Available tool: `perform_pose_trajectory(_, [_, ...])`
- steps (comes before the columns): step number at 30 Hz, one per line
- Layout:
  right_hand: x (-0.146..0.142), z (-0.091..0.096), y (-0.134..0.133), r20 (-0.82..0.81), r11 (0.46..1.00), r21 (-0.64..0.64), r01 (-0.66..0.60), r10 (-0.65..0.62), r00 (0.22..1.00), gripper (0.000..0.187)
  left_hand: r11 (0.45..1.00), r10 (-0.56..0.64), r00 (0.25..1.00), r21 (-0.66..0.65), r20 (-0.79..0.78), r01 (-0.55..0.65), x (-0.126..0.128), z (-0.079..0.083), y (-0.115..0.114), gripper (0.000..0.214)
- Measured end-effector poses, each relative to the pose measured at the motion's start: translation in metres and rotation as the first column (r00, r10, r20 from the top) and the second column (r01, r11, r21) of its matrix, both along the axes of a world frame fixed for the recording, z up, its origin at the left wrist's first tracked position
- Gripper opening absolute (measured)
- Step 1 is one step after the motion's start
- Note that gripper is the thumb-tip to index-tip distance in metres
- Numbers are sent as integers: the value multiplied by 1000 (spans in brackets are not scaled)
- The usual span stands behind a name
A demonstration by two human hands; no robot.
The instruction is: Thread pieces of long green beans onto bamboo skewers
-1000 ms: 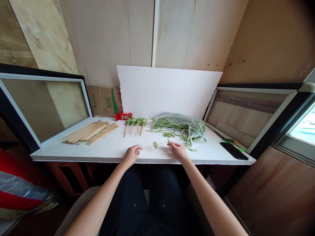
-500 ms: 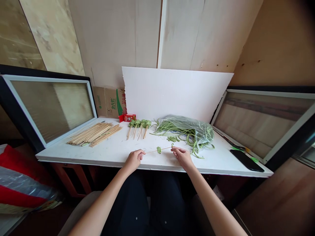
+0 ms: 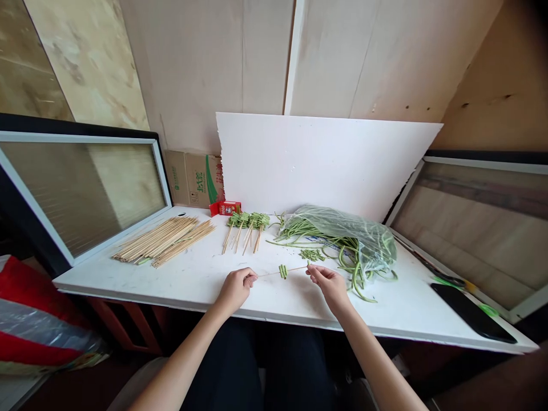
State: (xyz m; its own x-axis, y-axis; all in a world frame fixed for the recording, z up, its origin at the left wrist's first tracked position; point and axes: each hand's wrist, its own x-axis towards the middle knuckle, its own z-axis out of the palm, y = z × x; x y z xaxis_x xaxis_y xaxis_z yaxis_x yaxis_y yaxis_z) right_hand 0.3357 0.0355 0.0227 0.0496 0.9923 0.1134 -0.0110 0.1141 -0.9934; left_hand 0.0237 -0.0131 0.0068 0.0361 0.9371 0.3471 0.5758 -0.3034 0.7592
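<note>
My left hand [image 3: 236, 290] is closed round one end of a thin bamboo skewer [image 3: 296, 268] above the front of the table. A few short green bean pieces [image 3: 283, 272] sit crosswise side by side midway along the skewer. At its other end, the fingers of my right hand [image 3: 331, 288] pinch a small bean piece [image 3: 308, 264] at the tip; whether the tip has gone through it I cannot tell. Just beyond my right hand lies a small pile of cut bean pieces [image 3: 312, 255]. Several loaded bean skewers [image 3: 249, 221] lie together farther back.
Bare bamboo skewers [image 3: 156, 240] lie on the left of the white table [image 3: 180, 285]. A plastic bag [image 3: 372, 231] of long beans stands right of centre. A red box [image 3: 231, 208] and a cardboard carton [image 3: 197, 180] are behind. A black phone [image 3: 473, 314] and scissors [image 3: 454, 279] lie right.
The camera view has shifted, so the table appears larger and lower. Both hands keep their hold on the skewer and bean piece, with little other movement.
</note>
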Motion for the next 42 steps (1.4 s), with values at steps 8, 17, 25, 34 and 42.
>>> perform_pose_trajectory(8, [-7, -14, 2, -38, 999, -41, 15, -17, 999, 48, 996, 75, 997, -52, 2, -75, 4, -14, 2, 21])
perform_pose_trajectory(17, [-10, -11, 0, -39, 997, -73, -2, -1, 999, 46, 995, 81, 997, -56, -15, -82, 4, -11, 1, 22])
perform_pose_trajectory(25, [-19, -8, -8, 10, 988, -69, -139, 140, 990, 35, 997, 55, 998, -52, -32, -57, 6, -18, -2, 22])
perform_pose_trajectory(34, [-35, -3, -15, 3, 967, -55, -249, 250, 968, 32, 986, -36, 997, -158, 61, 45, 10, -12, -5, 19])
perform_pose_trajectory(42, [-30, -3, -12, -4, 957, -82, -279, 280, 960, 28, 977, -22, 999, -212, 37, 29, 9, -7, -7, 20])
